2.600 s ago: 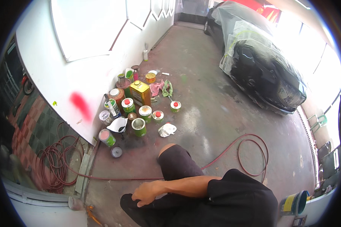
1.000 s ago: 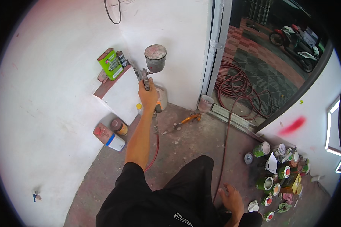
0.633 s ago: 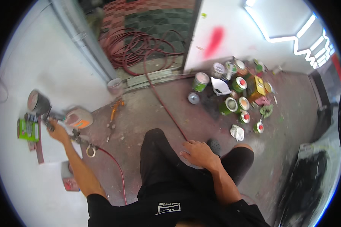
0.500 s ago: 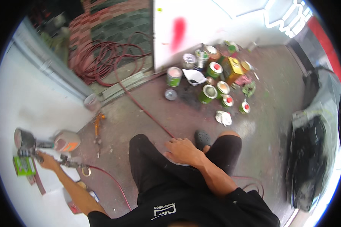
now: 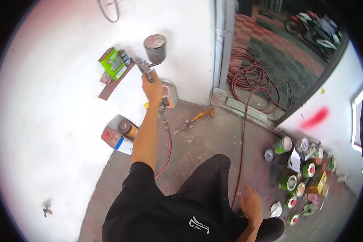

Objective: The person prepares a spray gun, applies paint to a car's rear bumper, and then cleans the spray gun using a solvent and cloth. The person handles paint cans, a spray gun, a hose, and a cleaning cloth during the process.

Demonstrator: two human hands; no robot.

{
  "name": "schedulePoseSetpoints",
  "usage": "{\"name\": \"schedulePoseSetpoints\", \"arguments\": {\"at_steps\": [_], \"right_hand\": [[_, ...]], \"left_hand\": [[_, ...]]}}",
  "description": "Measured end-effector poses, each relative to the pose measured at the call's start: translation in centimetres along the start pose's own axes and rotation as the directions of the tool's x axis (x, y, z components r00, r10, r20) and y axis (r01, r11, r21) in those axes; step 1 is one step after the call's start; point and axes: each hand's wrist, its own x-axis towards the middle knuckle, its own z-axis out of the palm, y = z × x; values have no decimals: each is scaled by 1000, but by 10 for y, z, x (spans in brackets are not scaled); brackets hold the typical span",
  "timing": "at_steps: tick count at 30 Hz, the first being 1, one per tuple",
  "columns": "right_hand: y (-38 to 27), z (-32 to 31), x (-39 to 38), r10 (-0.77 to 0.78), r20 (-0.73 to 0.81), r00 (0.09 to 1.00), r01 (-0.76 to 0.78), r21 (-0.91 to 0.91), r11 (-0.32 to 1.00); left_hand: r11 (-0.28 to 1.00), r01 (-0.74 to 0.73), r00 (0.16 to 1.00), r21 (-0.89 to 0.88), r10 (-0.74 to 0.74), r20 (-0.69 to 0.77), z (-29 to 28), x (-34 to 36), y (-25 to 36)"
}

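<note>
My left hand is stretched far forward and closed around a spray gun. A grey paint cup sits on the gun, its top pale with paint residue. Below the hand, metal fittings join a red air hose that runs down behind my left arm. Just left of the gun, a bright green rectangular can stands on a narrow brown ledge at the white wall. My right hand hovers by my right knee, empty, with its fingers apart.
Several paint cans crowd the floor at right. A coiled hose lies in the doorway, one length crossing the floor. An orange tool, a bucket and a plastic jug are near the wall. A brown-capped bottle is left of my forearm.
The view has turned left, so the paint cans now appear farther right. My left hand still grips the spray gun, now reaching farther forward. My right hand has shifted from my lap toward my right knee.
</note>
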Motion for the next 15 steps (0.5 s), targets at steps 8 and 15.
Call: {"name": "schedulePoseSetpoints", "arguments": {"at_steps": [8,15], "right_hand": [[18,9,9,-61,51,997,62,-12,998],[12,-5,13,26,78,997,-27,10,1000]], "left_hand": [[999,-16,999,-39,14,-52,-16,4,7],[993,-17,1000,-119,16,-12,-10,41,-9]]}}
